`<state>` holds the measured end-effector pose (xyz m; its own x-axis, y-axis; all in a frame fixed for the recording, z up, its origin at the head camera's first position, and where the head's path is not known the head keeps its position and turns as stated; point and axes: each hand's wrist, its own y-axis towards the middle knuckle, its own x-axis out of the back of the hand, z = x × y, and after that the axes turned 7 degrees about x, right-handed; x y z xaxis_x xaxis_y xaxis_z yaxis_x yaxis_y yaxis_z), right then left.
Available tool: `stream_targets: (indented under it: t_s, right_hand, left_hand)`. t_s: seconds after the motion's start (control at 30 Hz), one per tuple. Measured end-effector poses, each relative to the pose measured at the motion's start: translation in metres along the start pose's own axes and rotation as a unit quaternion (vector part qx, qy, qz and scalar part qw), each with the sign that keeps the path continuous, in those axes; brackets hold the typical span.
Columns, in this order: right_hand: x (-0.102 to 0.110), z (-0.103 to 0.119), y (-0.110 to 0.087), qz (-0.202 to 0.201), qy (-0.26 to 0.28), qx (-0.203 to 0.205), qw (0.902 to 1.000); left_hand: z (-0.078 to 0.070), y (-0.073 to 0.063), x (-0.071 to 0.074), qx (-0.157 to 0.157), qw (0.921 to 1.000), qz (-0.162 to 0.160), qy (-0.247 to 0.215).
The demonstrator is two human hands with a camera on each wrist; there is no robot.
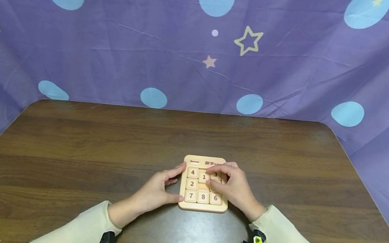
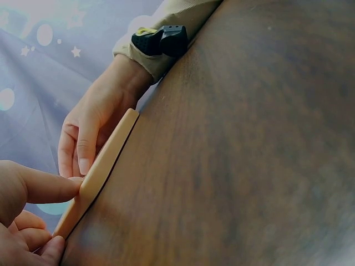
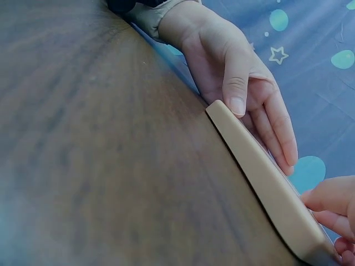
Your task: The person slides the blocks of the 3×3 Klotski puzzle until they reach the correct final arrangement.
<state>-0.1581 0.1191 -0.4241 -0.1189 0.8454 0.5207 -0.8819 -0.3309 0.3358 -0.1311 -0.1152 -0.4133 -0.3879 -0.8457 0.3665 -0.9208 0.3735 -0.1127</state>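
head: pinching tile 1 (image 1: 203, 177) with right hand (image 1: 233, 186), just beyond bare slot (image 1: 203, 187) in number board (image 1: 202, 208), lengthwise fore-and-aft on tabletop (image 1: 101, 146) | left wrist: gripping left edge (image 2: 105, 166) with left hand (image 2: 19, 191) | right wrist: reaching in over right edge (image 3: 266, 177), right hand

Dark brown wooden table (image 1: 101, 146), purple curtain (image 1: 122, 53) with blue ovals, star outlines

Pale glare lies on the near tabletop (image 1: 171, 234); both wrist views look dimmer.
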Motion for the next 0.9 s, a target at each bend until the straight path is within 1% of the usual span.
stream_targets:
  t_s: [0.4,0.73,0.9]
  right_hand:
    - [0.003,0.004,-0.011,0.020,0.003,-0.010,0.9998]
    - [0.002,0.003,-0.013,0.031,0.018,-0.015,0.9992]
    - [0.001,0.003,-0.013,0.032,0.020,-0.016,0.9992]
  left_hand:
    - [0.000,0.001,0.000,-0.003,1.0000,0.003,0.002]
    - [0.001,0.000,0.001,-0.011,0.9999,0.004,0.001]
    - [0.000,-0.001,0.001,-0.008,1.0000,0.004,-0.001]
